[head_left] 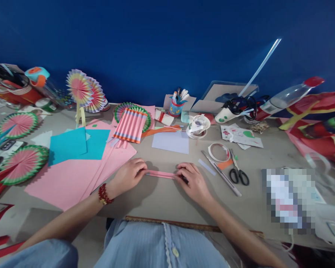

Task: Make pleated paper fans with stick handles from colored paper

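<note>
A narrow pink paper strip (161, 174) stretches between my two hands, just above the front part of the grey table (156, 201). My left hand (131, 174) pinches its left end, with a red bead bracelet on the wrist. At the right end, the fingers of my right hand (192, 181) are closed on the strip. Beyond it lies a pale lilac paper sheet (170, 142). A pleated pink paper piece (130, 125) with orange and lilac edge bands rests behind my left hand. To the right are a silver cutter knife (223, 175) and black-handled scissors (239, 176).
Large pink sheets (64, 182) and teal sheets (96, 143) cover the left. Tape rolls (218, 152) lie right of centre. A pen cup (176, 108), paper fans (79, 87) and a plastic bottle (287, 98) stand along the blue wall (167, 44). A blurred-out item (289, 199) lies at right.
</note>
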Available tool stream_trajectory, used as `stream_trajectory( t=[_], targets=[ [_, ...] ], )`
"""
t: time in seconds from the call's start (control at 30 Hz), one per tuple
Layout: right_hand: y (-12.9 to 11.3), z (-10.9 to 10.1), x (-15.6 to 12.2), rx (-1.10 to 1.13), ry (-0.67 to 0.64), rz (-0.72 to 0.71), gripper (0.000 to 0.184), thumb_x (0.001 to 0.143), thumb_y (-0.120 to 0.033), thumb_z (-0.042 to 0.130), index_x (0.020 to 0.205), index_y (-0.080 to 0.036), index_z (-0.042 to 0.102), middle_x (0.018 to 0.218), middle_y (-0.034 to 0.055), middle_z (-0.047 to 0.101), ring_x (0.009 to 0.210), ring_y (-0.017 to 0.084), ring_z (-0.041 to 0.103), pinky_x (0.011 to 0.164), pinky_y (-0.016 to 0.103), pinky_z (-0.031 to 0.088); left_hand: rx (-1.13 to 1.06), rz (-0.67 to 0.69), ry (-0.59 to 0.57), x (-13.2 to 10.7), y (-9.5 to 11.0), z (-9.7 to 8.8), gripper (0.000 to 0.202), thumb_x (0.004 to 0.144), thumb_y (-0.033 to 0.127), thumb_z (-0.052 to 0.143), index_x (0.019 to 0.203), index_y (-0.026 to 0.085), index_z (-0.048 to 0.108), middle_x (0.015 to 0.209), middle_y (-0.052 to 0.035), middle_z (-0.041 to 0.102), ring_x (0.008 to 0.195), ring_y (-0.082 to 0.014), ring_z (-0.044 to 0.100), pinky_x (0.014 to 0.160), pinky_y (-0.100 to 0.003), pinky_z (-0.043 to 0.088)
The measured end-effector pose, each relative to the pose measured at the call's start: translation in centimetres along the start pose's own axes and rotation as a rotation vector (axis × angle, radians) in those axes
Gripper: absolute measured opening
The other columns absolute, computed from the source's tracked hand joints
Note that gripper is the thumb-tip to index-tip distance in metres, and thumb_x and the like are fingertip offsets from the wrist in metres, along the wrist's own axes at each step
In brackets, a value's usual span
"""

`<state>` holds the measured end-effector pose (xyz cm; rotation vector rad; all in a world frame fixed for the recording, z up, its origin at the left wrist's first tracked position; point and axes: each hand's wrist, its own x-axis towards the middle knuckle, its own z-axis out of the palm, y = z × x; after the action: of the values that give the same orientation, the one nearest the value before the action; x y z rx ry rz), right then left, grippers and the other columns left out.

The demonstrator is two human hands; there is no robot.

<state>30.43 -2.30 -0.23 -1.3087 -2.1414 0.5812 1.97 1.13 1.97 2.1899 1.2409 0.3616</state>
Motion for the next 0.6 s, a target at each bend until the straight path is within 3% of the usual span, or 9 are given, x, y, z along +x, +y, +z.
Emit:
stream_trajectory(
  t=[0.27,0.47,0.6],
  targets=[
    [0.0,0.1,0.1,-0.016,-0.016,0.008,0.011,0.094,-0.023,0.056,0.087,-0.022,0.063,0.102,0.0077,0.063,0.096,0.024,0.058,0.085,0.039,0.048,-0.017,0.029,-0.182,1.7,-0.8,-1.8,0.023,0.093,0.027,0.051,0.077,0.02,0.066,0.082,-0.0004,0.068,0.078,-0.0164,0.063,0.073,-0.027,0.043],
    [0.1,0.1,0.1,-0.007,-0.009,0.002,0.01,0.094,-0.022,0.056,0.087,-0.022,0.063,0.101,0.0079,0.063,0.096,0.024,0.058,0.086,0.04,0.048,0.083,0.022,-0.183,1.8,-0.6,-1.9,0.016,0.089,0.025,0.053,0.077,0.021,0.062,0.076,0.0013,0.065,0.072,-0.0163,0.06,0.064,-0.026,0.039],
    [0.1,0.1,0.2,0.004,-0.017,0.003,0.011,0.094,-0.021,0.056,0.086,-0.022,0.063,0.101,0.0077,0.062,0.095,0.023,0.057,0.085,0.04,0.047,0.119,0.027,-0.186,1.8,-0.4,-1.7,0.016,0.088,0.019,0.051,0.074,0.021,0.059,0.078,0.0006,0.066,0.076,-0.0178,0.061,0.066,-0.027,0.039]
  ],
)
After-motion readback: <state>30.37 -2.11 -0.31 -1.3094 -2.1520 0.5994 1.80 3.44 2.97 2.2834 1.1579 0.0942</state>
